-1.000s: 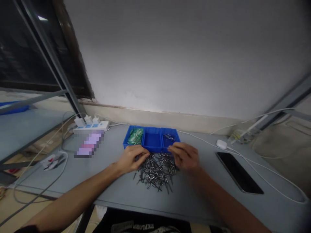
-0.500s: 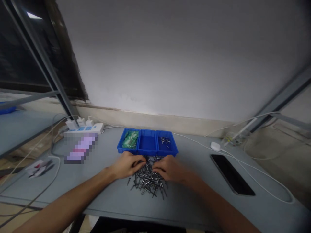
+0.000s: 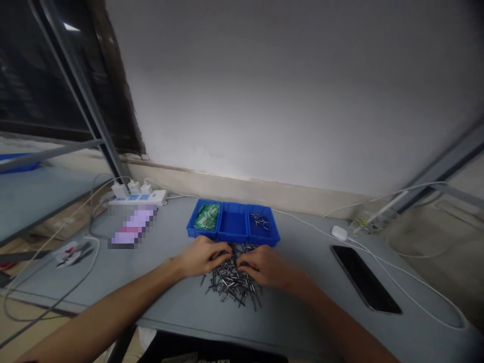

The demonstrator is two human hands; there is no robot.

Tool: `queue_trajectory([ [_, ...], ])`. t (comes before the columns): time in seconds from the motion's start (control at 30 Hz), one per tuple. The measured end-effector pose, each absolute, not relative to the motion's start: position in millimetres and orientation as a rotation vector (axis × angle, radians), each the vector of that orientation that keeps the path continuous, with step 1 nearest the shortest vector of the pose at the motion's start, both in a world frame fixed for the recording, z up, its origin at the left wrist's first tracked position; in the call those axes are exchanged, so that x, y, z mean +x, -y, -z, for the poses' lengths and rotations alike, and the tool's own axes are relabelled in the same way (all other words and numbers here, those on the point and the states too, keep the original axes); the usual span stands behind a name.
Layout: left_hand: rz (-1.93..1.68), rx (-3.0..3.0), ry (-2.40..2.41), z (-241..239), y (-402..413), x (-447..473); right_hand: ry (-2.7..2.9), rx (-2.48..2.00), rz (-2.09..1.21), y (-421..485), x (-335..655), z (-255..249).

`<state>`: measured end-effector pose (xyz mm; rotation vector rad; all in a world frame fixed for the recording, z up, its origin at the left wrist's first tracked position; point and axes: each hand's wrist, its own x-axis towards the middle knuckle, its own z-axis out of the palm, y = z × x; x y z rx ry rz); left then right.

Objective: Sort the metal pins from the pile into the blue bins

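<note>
A heap of small dark metal pins, like rivets or screws (image 3: 234,288), lies on the grey table. My left hand (image 3: 206,256) rests at the heap's upper left, its thumb and fingers curled together over the pieces. From the right side, my right hand (image 3: 260,264) reaches in with bent fingers pressed together. Whatever either hand pinches is too small to make out. Just behind the hands sits a blue three-compartment tray (image 3: 233,237). Its left compartment holds a green-and-white packet (image 3: 207,217); a few small metal pins (image 3: 259,221) lie in the right one, while the middle shows bare blue.
At left stand a white power strip (image 3: 138,197) with plugged chargers, a blurred-out purple item (image 3: 134,227) and a crumpled wrapper (image 3: 71,253). A black phone (image 3: 365,279), a white earbud case (image 3: 339,232) and white cables lie at right. A wall rises behind the table.
The whole view has shifted slightly, so things appear a little further right. Both hands stay at the heap with nearly the same finger pose; the tray's contents look the same.
</note>
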<state>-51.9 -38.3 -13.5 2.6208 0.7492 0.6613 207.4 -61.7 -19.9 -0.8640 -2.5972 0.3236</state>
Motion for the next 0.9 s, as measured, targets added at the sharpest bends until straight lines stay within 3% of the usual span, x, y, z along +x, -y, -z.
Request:
queue_trajectory([
  [0.2, -0.683, 2.575, -0.764, 16, 39, -51, 2.251, -0.746, -0.306, 60, 205, 25],
  [0.47, -0.651, 2.597, -0.738, 14, 39, -54, 2.185, -0.763, -0.359, 65, 199, 26],
  [0.9, -0.73, 2.648, -0.61, 13, 44, -49, 2.259, -0.815, 0.148, 70, 182, 33],
])
